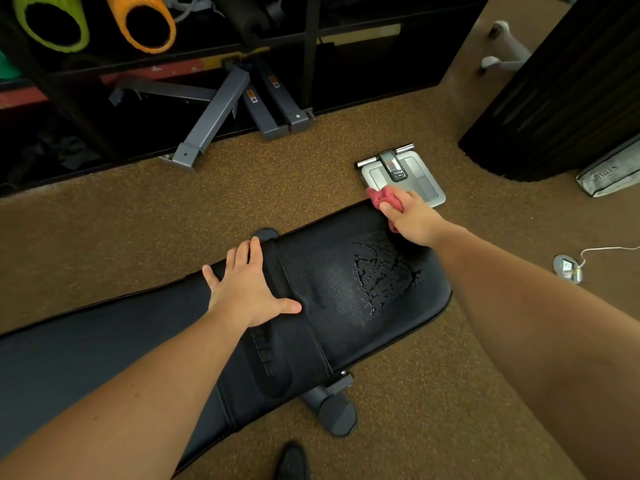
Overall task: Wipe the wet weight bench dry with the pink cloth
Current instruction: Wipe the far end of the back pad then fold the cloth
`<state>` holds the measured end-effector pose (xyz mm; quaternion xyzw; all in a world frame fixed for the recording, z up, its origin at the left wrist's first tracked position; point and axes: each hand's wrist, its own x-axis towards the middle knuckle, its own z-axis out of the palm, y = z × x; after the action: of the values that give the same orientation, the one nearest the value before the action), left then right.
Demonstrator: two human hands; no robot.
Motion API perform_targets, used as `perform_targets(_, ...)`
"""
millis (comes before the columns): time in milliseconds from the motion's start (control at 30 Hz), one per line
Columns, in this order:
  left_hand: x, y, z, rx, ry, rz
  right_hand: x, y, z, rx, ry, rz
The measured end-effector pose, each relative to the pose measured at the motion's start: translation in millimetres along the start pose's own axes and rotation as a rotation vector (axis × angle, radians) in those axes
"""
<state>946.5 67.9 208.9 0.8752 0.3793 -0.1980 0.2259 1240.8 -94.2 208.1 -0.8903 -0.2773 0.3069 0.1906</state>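
A black padded weight bench (322,327) runs from lower left to right across the view. Water beads (381,275) glisten on its right end pad. My right hand (412,220) is shut on a bunched pink cloth (382,197) at the far upper corner of that pad, just beyond the wet patch. My left hand (247,282) lies flat with fingers spread on the bench beside the seam between the pads, holding nothing.
A grey bathroom scale (403,178) sits on the brown carpet just behind the bench corner. Grey metal bench legs (214,116) lean by a dark rack with green and orange rollers (138,26). A floor socket with a white cable (568,268) is at right. A bench foot (337,410) sticks out near me.
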Motion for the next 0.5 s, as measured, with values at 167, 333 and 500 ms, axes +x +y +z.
perform_targets(167,-1,0,-1,0.015,-0.005,-0.005,-20,28,-1,0.178,-0.006,-0.006)
perform_targets(333,-1,-1,-1,0.032,-0.007,-0.001,-54,43,1,0.247,0.051,0.072)
perform_targets(500,-5,-1,-1,0.043,-0.006,-0.003,-94,49,12,0.273,0.124,0.096)
